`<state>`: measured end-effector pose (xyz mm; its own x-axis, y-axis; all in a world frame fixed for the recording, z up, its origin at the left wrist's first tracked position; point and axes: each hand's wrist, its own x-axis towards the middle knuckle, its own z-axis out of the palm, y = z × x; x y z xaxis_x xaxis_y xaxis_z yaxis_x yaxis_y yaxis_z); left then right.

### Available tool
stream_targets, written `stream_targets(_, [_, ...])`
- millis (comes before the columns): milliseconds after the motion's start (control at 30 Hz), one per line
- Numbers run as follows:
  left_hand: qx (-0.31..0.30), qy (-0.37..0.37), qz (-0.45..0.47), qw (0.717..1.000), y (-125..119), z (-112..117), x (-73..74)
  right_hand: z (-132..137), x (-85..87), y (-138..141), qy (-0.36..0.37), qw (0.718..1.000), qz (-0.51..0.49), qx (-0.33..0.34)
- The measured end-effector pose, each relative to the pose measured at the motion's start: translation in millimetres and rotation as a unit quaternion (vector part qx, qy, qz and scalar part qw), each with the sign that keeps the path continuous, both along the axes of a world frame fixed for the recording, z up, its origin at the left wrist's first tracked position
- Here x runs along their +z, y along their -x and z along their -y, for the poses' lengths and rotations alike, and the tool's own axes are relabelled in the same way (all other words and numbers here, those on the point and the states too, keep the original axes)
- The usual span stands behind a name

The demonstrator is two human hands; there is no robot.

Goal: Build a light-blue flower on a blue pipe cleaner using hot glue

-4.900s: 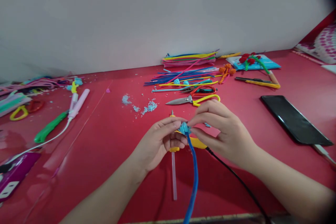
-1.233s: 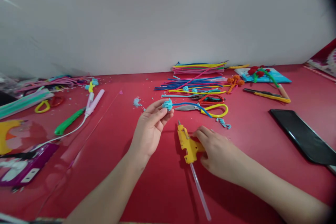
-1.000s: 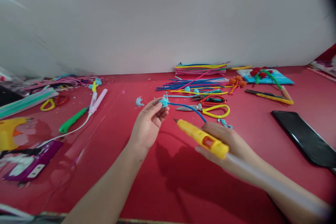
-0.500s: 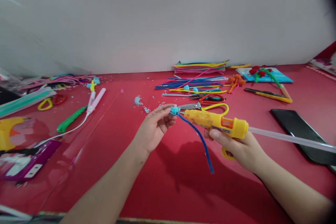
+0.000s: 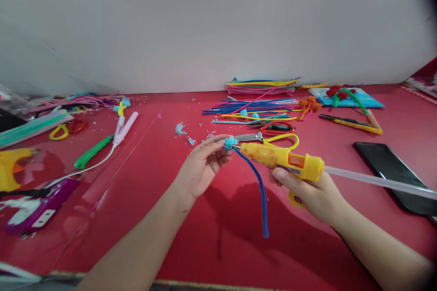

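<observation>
My left hand [image 5: 201, 168] pinches a small light-blue pipe-cleaner flower head [image 5: 231, 142] between thumb and fingers; its dark blue stem [image 5: 260, 191] hangs down and curves toward me. My right hand [image 5: 312, 193] grips a yellow hot glue gun [image 5: 283, 159] held level, with its nozzle touching the flower head. A clear glue stick [image 5: 375, 181] juts out of the gun's back to the right. Both hands hover above the red table [image 5: 218, 236].
Scissors with yellow and red handles [image 5: 273, 135] lie just behind the hands, beside loose and stacked pipe cleaners [image 5: 259, 100]. A black phone [image 5: 392, 168] lies at right, a yellow utility knife [image 5: 351, 122] beyond it. Left: green tool [image 5: 90, 152], pink wand [image 5: 124, 127], purple pack [image 5: 37, 204].
My right hand picked the glue gun up from the table and swung its nozzle to the flower head. My left hand kept hold of the flower, whose stem now hangs down.
</observation>
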<state>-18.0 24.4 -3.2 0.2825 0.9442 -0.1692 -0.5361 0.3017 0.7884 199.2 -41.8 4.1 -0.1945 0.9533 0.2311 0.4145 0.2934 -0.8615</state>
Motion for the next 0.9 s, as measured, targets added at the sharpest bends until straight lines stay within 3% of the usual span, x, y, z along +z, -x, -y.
stream_targets(900, [0.005,0.017,0.012,1.0,0.2,1.6,2.4,0.5,10.4,7.6,0.027,0.999,-0.025,-0.026])
